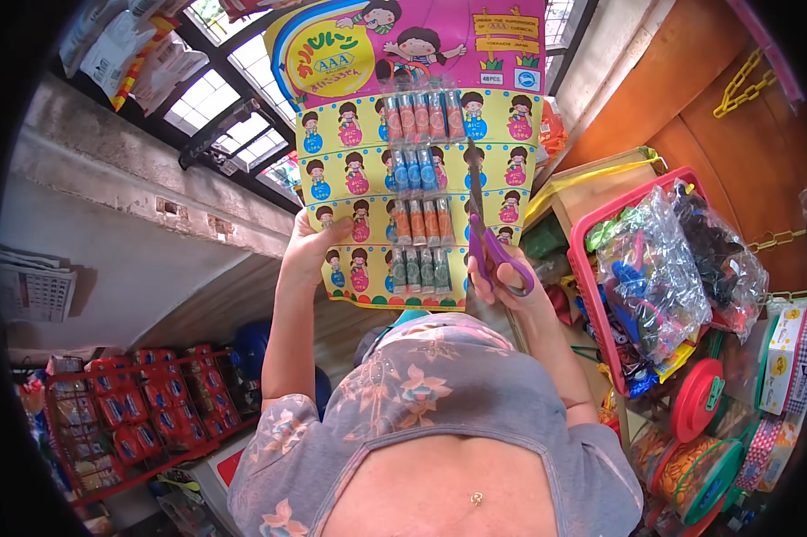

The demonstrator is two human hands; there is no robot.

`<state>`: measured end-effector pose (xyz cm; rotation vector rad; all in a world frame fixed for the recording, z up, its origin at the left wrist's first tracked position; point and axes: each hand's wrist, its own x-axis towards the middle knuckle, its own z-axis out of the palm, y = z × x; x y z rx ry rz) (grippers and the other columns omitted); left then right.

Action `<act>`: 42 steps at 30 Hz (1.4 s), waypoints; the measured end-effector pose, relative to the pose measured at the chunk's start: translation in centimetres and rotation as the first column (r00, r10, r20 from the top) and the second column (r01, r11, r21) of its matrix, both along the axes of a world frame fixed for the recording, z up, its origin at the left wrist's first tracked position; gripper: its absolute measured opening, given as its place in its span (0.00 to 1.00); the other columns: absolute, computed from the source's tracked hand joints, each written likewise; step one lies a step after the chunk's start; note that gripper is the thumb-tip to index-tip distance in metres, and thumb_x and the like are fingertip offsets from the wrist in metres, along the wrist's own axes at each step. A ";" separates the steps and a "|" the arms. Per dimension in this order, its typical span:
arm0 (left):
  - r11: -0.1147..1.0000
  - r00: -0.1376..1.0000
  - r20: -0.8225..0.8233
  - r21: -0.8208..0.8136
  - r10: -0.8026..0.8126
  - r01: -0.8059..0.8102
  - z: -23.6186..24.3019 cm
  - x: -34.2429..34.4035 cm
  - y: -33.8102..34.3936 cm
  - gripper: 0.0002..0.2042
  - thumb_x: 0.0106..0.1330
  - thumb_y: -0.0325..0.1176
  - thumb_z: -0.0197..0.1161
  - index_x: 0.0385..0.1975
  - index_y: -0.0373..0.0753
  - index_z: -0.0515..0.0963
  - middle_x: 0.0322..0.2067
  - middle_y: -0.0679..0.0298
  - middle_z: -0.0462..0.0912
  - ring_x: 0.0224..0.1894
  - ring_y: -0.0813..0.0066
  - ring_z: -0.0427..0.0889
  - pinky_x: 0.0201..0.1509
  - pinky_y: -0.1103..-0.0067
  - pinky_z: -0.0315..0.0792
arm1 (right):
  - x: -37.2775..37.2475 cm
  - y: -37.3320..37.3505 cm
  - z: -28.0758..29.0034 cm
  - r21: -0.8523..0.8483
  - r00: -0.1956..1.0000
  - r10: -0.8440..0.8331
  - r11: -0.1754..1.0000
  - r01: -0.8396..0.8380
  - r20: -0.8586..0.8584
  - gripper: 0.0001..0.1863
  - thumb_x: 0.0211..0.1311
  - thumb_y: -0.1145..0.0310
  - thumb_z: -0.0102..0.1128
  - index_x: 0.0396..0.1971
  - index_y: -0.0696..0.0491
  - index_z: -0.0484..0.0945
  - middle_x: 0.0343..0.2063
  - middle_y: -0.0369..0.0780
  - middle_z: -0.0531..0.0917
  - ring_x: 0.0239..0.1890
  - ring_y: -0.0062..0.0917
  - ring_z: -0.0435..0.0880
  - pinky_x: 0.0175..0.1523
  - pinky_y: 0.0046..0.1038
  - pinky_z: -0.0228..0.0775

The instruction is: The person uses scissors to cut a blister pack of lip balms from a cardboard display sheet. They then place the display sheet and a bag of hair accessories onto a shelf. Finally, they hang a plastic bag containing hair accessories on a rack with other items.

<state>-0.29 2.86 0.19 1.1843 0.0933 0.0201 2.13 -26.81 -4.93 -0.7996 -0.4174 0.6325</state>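
Here, scissor blades btwn packets & card edge

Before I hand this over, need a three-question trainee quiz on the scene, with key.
1. How many rows of small tubes are on the printed display card?
2. True or false: the left hand grips the printed display card's left edge while the right hand holds the purple-handled scissors.
3. Which is on the card's right?
A) wall calendar
B) pink basket
C) rack of red packets

Key: 1. Four. 2. True. 3. B.
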 end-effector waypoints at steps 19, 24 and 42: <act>0.996 0.999 0.027 0.082 0.021 -0.024 0.6 -2.0 -0.3 0.12 0.55 0.22 0.62 0.40 0.36 0.77 0.37 0.64 0.82 0.36 0.79 0.80 0.41 0.79 0.74 | -0.7 1.4 -1.2 -0.185 0.995 -0.100 0.978 0.101 0.014 0.12 0.43 0.71 0.56 0.30 0.59 0.72 0.16 0.35 0.73 0.15 0.15 0.69 0.20 0.16 0.59; 0.999 1.000 0.015 0.046 0.005 -0.006 0.0 -2.2 0.0 0.12 0.56 0.21 0.61 0.41 0.36 0.76 0.37 0.63 0.82 0.36 0.78 0.80 0.41 0.78 0.74 | -1.3 2.0 -1.0 -0.186 0.993 -0.119 0.976 0.115 -0.012 0.13 0.45 0.69 0.57 0.31 0.60 0.71 0.15 0.36 0.73 0.13 0.16 0.69 0.19 0.17 0.58; 0.977 0.968 -0.199 -0.179 -0.155 0.119 -1.8 -2.3 2.8 0.26 0.48 0.25 0.66 0.49 0.33 0.68 0.44 0.59 0.78 0.47 0.71 0.76 0.55 0.75 0.66 | 0.2 1.8 -1.4 0.241 0.881 0.473 0.854 -0.462 0.013 0.44 0.36 0.30 0.58 0.39 0.60 0.72 0.19 0.36 0.75 0.15 0.20 0.72 0.20 0.19 0.60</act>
